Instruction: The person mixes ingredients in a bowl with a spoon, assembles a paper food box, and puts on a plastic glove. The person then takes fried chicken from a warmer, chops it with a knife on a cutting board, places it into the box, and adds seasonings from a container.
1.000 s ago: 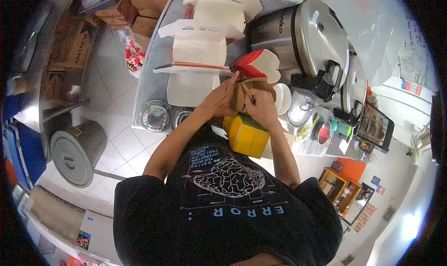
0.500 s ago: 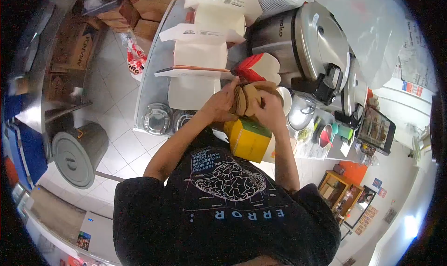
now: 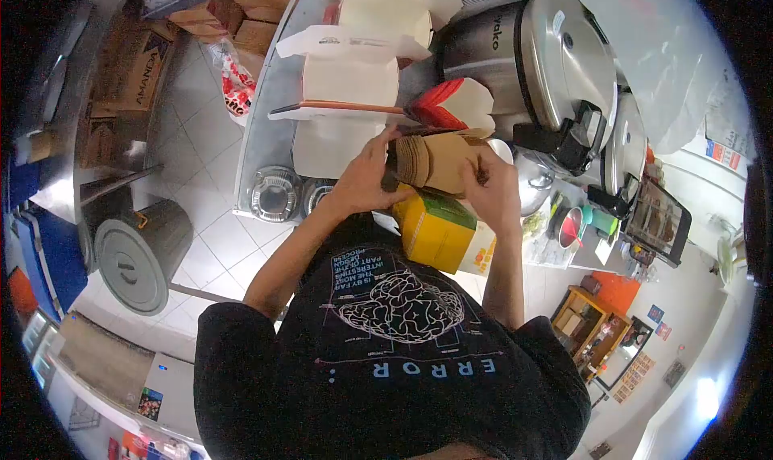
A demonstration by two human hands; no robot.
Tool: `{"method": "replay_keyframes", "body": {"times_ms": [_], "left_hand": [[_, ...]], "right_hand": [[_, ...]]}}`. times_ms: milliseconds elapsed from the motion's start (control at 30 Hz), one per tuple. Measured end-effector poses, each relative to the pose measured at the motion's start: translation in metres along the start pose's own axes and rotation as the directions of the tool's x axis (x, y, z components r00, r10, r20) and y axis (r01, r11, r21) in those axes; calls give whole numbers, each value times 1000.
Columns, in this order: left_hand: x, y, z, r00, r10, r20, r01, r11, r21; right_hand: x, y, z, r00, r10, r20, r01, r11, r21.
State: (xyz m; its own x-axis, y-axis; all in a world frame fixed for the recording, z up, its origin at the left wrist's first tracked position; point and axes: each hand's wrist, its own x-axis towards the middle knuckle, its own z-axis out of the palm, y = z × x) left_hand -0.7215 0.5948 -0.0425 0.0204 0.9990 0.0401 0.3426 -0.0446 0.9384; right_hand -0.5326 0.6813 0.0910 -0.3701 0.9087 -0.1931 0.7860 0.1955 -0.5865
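A stack of brown cardboard pieces (image 3: 412,163), layered edge to edge, is between my hands above the counter. My left hand (image 3: 366,176) grips the stack's left side, thumb below and fingers behind. At the right, my right hand (image 3: 493,184) pinches the edge of the front brown piece (image 3: 449,162), which fans away from the others. I cannot tell whether the pieces are sleeves or folded cartons. Just below the stack sits a yellow and green box (image 3: 435,233). A red and white takeout carton (image 3: 455,104) stands open behind my hands.
Open white takeout boxes (image 3: 350,77) line the counter's left side. Clear plastic containers (image 3: 275,194) sit at its near left edge. Large steel rice cookers (image 3: 515,65) stand on the right, near a red bowl (image 3: 570,222). A lidded grey bin (image 3: 133,267) is on the floor.
The front brown piece has swung rightward, spreading from the stack as my right hand moved right. More of the stack's layered edges show now. The view has shifted slightly.
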Motion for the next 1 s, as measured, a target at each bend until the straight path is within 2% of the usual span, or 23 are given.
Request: {"method": "replay_keyframes", "body": {"times_ms": [33,67,133,167,233,300,367,400,467,533,567,633,667,733,767,833,867,900,933,967,1000], "left_hand": [[-2,2,-2,999,7,-33,-7,1000,5],[-3,5,-5,1000,3,-27,-3,1000,6],[-6,12,-13,998,37,-43,-38,998,-41],[-6,16,-15,999,37,-27,-38,999,-38],[-4,24,-15,996,81,-33,-83,995,-62],[4,29,-11,992,128,0,-128,987,-96],[10,31,-4,984,178,33,-172,976,-133],[11,30,0,989,150,8,-146,975,-165],[15,28,6,992,127,-3,-125,973,-196],[19,28,9,990,141,-14,-142,990,-17],[19,28,10,990,139,-8,-139,990,-10],[22,26,12,979,201,-23,-200,979,38],[21,23,13,979,202,-25,-201,978,47],[23,20,14,988,156,6,-156,987,31],[23,21,13,987,162,7,-162,986,34],[21,37,1,994,106,-1,-106,993,-50],[19,49,-6,994,112,8,-112,993,-45],[15,65,-16,991,120,-65,-126,988,-93],[10,77,-22,983,123,-135,-142,980,-141],[2,82,-23,985,128,-116,-143,980,-137],[-5,86,-24,978,133,-163,-148,985,-86]], "right_hand": [[-1,-8,1,999,-31,9,32,996,-84],[-2,-13,4,1000,-26,12,26,996,-79],[-6,-22,12,990,-102,94,116,981,-158],[-8,-22,20,992,-90,88,103,983,-150],[-9,-16,35,949,-166,268,179,983,-27],[-10,-11,44,962,-153,226,175,981,-79],[-5,-13,41,963,-98,252,126,987,-97],[-3,-8,46,980,-144,136,154,986,-67],[0,1,38,988,-119,101,124,991,-45],[-1,6,33,990,-141,10,141,990,-20],[-5,7,28,990,-139,8,139,990,-11],[-13,2,11,979,-112,-168,115,993,5],[-17,-2,2,978,-118,-170,121,993,10],[-28,-10,-17,932,30,-362,63,968,243],[-33,-12,-25,930,29,-368,66,967,244],[-42,-14,-36,870,63,-488,153,908,391],[-44,-15,-37,848,11,-529,194,924,330],[-50,-20,-37,843,22,-537,190,923,336],[-58,-28,-34,865,-127,-486,264,938,224],[-62,-35,-28,870,-267,-415,342,932,116],[-62,-40,-19,843,-429,-324,479,873,91]]}}
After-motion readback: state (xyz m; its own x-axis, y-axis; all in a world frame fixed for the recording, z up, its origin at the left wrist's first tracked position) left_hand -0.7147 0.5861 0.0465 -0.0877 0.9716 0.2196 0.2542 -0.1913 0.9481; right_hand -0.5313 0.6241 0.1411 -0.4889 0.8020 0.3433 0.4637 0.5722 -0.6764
